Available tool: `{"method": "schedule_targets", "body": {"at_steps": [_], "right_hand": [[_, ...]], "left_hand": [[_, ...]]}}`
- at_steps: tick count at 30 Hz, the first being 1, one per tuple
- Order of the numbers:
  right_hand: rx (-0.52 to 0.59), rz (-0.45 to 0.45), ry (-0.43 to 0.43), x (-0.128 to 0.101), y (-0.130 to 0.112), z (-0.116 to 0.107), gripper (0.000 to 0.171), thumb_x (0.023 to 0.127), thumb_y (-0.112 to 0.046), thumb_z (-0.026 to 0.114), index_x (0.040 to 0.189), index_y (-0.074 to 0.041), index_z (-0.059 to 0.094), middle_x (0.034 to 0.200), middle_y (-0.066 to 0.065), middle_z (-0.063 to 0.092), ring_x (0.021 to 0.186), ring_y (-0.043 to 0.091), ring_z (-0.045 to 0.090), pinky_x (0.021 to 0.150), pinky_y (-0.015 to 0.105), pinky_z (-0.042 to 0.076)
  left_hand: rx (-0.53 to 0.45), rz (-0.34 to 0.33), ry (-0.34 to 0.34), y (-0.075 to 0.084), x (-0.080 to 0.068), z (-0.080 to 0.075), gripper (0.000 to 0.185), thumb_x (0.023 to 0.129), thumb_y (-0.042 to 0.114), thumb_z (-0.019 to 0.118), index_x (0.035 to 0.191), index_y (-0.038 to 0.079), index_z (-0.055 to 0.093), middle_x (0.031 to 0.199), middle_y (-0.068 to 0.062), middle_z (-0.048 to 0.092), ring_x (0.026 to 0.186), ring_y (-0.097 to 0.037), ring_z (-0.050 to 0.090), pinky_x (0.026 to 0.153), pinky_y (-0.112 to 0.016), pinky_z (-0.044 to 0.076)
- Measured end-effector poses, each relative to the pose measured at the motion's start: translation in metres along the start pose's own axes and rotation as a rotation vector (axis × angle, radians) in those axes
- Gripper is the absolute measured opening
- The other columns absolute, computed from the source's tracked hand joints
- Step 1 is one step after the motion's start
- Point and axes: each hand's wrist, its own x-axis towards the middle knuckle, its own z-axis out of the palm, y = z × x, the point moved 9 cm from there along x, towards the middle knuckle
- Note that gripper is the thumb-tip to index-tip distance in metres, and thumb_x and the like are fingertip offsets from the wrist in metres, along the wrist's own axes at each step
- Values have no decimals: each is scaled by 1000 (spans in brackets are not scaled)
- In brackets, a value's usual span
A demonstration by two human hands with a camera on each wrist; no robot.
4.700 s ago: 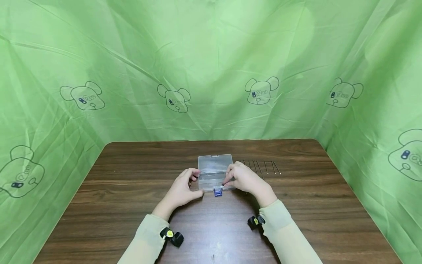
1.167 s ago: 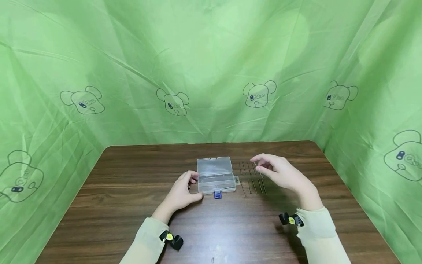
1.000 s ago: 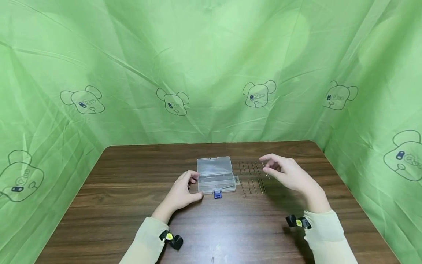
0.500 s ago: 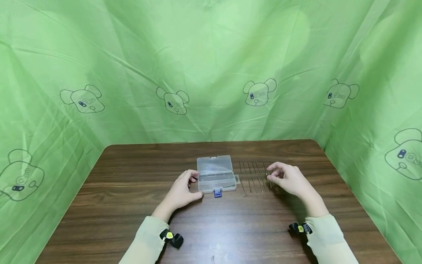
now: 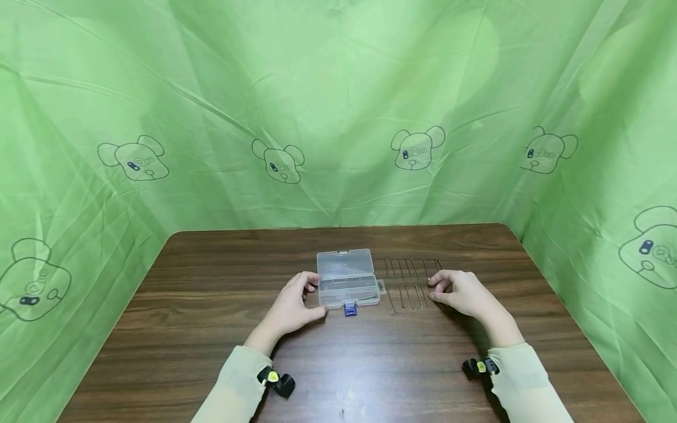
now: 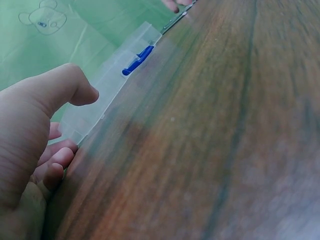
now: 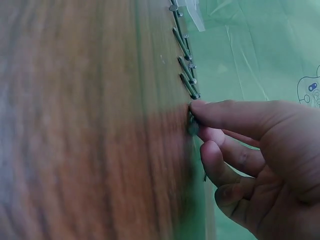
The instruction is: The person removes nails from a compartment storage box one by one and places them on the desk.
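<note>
The right hand pinched a nail against the counter at the right end of the near row of nails, while the left hand gripped the left end of the open clear plastic box beside them.

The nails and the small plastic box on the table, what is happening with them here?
A person sits at a wooden table and lays nails in rows. The left hand grips the left end of a clear plastic box whose lid is open. The right hand is down at the right end of the near row of nails, pinching one nail against the table. A second row of nails lies behind it, beside the box.
</note>
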Motion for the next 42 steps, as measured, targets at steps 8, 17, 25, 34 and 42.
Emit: {"method": "schedule_targets", "body": {"at_steps": [8,17,25,34,42], "right_hand": [[-76,32,4,0,2,-1,17,93,-21,88,101,-11,77,78,-10,71,74,10,64,71,38,52],[-41,86,27,1,3,-2,12,93,-17,84,98,-11,76,77,-7,72,72,12,63,70,38,51],[-34,90,22,2,3,-3,14,93,-18,85,99,-10,76,77,-7,72,70,12,63,68,36,51],[-45,23,36,2,-11,-12,12,95,-19,84,101,-12,76,78,-9,70,67,8,60,64,31,50],[-1,-134,-3,7,-62,-11,14,97,-18,84,108,-11,78,85,-13,71,75,5,64,70,28,54]], "left_hand": [[2,8,3,0,1,0,65,80,19,90,138,12,63,122,1,64,108,-15,61,89,-35,54],[2,19,12,-2,3,0,65,80,19,91,138,11,63,122,2,64,108,-15,61,89,-35,54],[5,16,12,-1,3,-1,65,80,19,90,138,10,63,122,1,65,109,-15,62,90,-35,54],[5,17,8,-2,2,0,66,80,20,90,139,11,63,123,2,64,109,-15,62,90,-35,54],[5,17,6,-1,1,0,65,79,18,91,137,10,63,122,1,65,108,-15,62,89,-35,54]]}}
